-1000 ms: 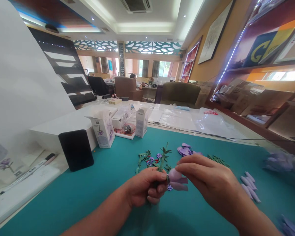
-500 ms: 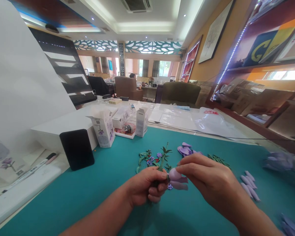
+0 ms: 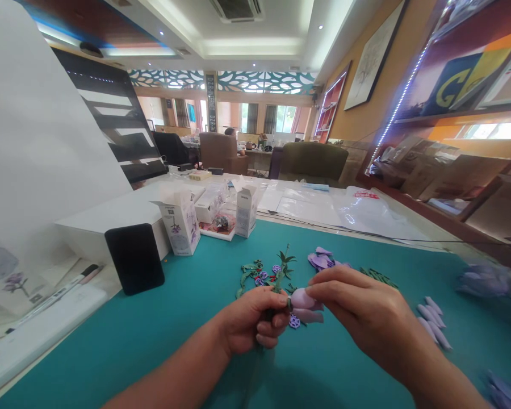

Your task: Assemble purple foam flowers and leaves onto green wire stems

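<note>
My left hand [image 3: 255, 319] is closed around a green stem [image 3: 284, 264] with pointed leaves that stick up above the thumb. Pale purple petals [image 3: 307, 314] extend to the right from the piece at its fingertips. With thumb and fingers pinched, my right hand [image 3: 361, 312] holds the upper pale petal [image 3: 301, 298] by its right end. Green leaf pieces [image 3: 242, 282] and small purple wheel-shaped parts [image 3: 294, 322] lie around the left hand. Darker purple petals [image 3: 321, 259] rest behind the right hand.
Pale petals [image 3: 434, 322] and green strips [image 3: 378, 276] lie on the teal mat [image 3: 187, 341] to the right. A black tablet-like panel [image 3: 134, 259] stands at the left. Printed boxes [image 3: 181, 227] and a white tray [image 3: 217, 233] are at the back.
Both hands remain nearly in place. The stem and petals have tilted and shifted slightly left, and more of the purple wheel-shaped part below them shows.
</note>
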The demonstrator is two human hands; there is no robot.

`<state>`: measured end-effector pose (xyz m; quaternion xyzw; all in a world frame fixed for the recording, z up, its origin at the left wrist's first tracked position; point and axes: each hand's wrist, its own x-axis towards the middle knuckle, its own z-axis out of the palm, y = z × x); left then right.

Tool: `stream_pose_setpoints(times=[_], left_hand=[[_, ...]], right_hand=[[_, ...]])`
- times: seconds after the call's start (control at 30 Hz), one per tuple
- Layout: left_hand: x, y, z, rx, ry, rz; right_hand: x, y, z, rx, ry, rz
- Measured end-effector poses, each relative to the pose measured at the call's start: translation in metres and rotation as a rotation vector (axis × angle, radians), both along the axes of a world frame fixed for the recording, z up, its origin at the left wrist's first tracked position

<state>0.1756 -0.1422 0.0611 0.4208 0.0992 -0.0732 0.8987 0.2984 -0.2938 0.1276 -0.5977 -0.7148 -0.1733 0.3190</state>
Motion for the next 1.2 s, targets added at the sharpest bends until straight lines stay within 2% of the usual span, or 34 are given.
stream_pose_setpoints(times=[0.13, 0.3, 0.4, 0.5, 0.6, 0.73, 1.0, 1.1, 1.2], left_hand=[[0.001, 0.002, -0.001, 0.001, -0.011, 0.029], [0.005, 0.004, -0.005, 0.019, -0.003, 0.128], [0.007, 0.004, -0.005, 0.042, 0.015, 0.166], [0.007, 0.003, -0.005, 0.055, 0.023, 0.176], [0.006, 0.002, -0.003, 0.061, 0.032, 0.195], [0.006, 0.002, -0.002, 0.067, 0.022, 0.193], [0.007, 0.003, -0.005, 0.069, 0.002, 0.170], [0.007, 0.002, -0.005, 0.063, 0.013, 0.176], [0.006, 0.001, -0.005, 0.058, 0.027, 0.182]], right_hand=[[0.010, -0.008, 0.001, -0.022, 0.042, -0.149], [0.055, -0.039, -0.002, -0.105, 0.172, -0.409], [0.084, -0.061, -0.017, -0.249, 0.213, -0.656], [0.101, -0.077, -0.037, -0.429, 0.231, -0.965], [0.106, -0.082, -0.056, -0.631, 0.270, -1.139], [0.109, -0.081, -0.073, -0.805, 0.344, -1.206], [0.127, -0.084, -0.097, -0.851, 0.353, -1.180], [0.130, -0.083, -0.100, -0.857, 0.362, -1.157], [0.128, -0.083, -0.095, -0.854, 0.379, -1.158]])
